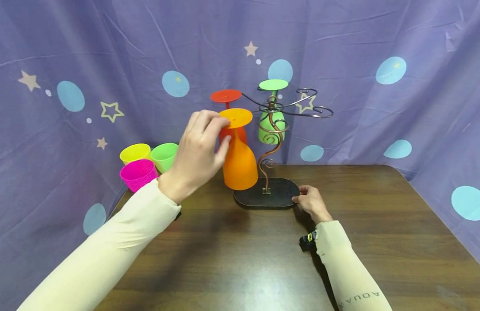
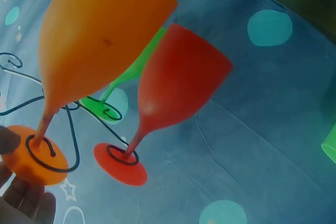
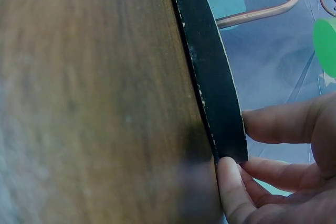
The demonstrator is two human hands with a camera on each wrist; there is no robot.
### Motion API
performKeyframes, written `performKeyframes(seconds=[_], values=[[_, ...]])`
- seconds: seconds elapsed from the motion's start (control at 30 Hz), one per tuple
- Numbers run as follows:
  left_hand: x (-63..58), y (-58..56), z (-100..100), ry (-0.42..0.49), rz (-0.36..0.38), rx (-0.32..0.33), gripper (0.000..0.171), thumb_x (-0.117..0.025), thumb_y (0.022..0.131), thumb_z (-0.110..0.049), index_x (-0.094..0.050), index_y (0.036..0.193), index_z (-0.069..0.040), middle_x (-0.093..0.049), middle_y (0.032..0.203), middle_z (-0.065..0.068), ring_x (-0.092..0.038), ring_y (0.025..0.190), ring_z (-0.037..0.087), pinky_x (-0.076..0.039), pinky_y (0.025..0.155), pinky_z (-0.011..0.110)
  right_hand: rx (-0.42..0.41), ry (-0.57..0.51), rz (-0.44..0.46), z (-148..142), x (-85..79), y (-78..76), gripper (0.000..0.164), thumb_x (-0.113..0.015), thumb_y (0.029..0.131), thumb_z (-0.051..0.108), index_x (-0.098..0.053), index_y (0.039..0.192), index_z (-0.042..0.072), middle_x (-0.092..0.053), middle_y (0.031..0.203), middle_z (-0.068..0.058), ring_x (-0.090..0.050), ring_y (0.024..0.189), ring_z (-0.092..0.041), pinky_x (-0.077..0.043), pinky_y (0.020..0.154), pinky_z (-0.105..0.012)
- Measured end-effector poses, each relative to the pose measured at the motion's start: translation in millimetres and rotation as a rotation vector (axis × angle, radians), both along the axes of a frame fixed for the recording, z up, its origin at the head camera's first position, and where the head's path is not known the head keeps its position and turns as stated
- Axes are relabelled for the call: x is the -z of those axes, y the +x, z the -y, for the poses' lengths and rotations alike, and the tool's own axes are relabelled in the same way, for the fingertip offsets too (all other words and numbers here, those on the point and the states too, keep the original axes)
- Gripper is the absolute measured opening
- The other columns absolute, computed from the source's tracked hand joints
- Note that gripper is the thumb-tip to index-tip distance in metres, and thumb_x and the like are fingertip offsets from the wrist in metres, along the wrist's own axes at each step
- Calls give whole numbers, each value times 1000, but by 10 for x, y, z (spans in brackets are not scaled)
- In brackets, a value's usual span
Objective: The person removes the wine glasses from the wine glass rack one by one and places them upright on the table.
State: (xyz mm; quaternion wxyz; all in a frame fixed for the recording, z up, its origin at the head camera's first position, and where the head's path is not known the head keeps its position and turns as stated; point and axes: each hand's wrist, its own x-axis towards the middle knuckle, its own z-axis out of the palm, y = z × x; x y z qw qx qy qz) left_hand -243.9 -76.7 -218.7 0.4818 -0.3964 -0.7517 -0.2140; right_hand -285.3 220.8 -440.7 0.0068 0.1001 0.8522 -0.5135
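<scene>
A cream left sleeve (image 1: 107,246) lies nearest the head camera and runs up to the left hand (image 1: 197,151), whose thumb and fingers are on opposite faces of an orange goblet's foot at its edge, holding it lightly. The orange goblet (image 1: 240,166) hangs just right of that hand, upside down: foot upward, mouth toward the table, long axis close to vertical. Its stem sits within a curled wire hook (image 2: 77,150), the foot above the loop. The goblet is smooth and evenly orange, with a flat round foot, slim stem and deep bowl; a small dark mark shows on the bowl in the left wrist view.

Just beyond the left hand hangs a red goblet (image 1: 226,96), also inverted, partly hidden by the orange one. Farther right is an inverted green goblet (image 1: 273,84). All three hang from a metal stand (image 1: 277,149) with a twisting copper-coloured post. Its black base (image 1: 278,196) rests on the wooden table (image 1: 240,246), its right end pinched by the right hand (image 1: 311,203). Left of the left hand stand a pink cup (image 1: 138,176), a yellow cup (image 1: 135,153) and a green cup (image 1: 164,156).
</scene>
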Motion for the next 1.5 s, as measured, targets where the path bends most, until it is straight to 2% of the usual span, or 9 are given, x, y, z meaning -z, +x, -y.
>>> performKeyframes(seconds=[0.17, 0.33, 0.5, 0.63, 0.83, 1.07, 1.33, 1.5], values=[[-28, -42, -58, 2, -30, 21, 11, -59, 85, 5, -65, 94, 4, -58, 93, 15, -49, 84, 33, -41, 78, 37, 4, -1, 3, 5, -5, -3, 48, -64, 84, 1, -48, 129, -10, -53, 121, -25, -52, 107, -32, -43, 92, -42], [-55, -64, -81, -31, -83, 56, 15, -55, 87, 7, -67, 93, 2, -59, 89, 14, -52, 81, 32, -45, 75, 37, 8, -5, 3, -3, 10, -5, 49, -64, 84, 1, -47, 129, -10, -52, 123, -26, -50, 110, -34, -42, 96, -44], [-70, -81, -99, -15, -168, 46, 15, -59, 84, 9, -69, 92, 2, -59, 86, 12, -54, 77, 30, -47, 71, 36, 8, -13, 2, -13, 20, -9, 50, -64, 84, 1, -47, 130, -10, -51, 124, -27, -49, 113, -35, -40, 99, -46], [-80, -94, -95, 31, -186, 22, 15, -58, 83, 10, -69, 89, 2, -60, 85, 13, -53, 75, 30, -46, 68, 36, 10, -12, -1, -10, 14, -7, 50, -64, 84, 1, -47, 130, -10, -51, 124, -27, -49, 112, -35, -40, 98, -46], [-96, -132, -74, 57, -143, -26, 17, -52, 85, 9, -68, 87, 3, -59, 82, 14, -50, 73, 30, -44, 66, 37, 9, -8, -2, -8, 3, -3, 50, -63, 84, 1, -47, 130, -10, -51, 124, -27, -49, 112, -36, -40, 98, -46], [-149, -228, -62, 75, -81, -56, 18, -52, 85, 7, -70, 86, 2, -58, 82, 14, -51, 75, 31, -45, 69, 37, 7, -7, -3, -9, 15, -6, 49, -64, 84, 2, -48, 129, -10, -51, 123, -27, -50, 111, -35, -41, 97, -46], [-232, -284, -134, 37, -45, -52, 20, -52, 84, 9, -70, 87, 1, -58, 83, 13, -54, 79, 31, -48, 73, 39, 16, -8, 5, -9, 25, -3, 49, -65, 84, 3, -48, 129, -9, -52, 124, -25, -49, 112, -34, -40, 98, -45], [-241, -271, -195, 26, -37, -42, 21, -52, 82, 10, -70, 87, 1, -59, 83, 13, -54, 78, 31, -48, 72, 39, 10, -9, -18, -9, 24, -4, 45, -65, 83, 1, -51, 124, -10, -55, 119, -25, -53, 105, -32, -45, 90, -41]])
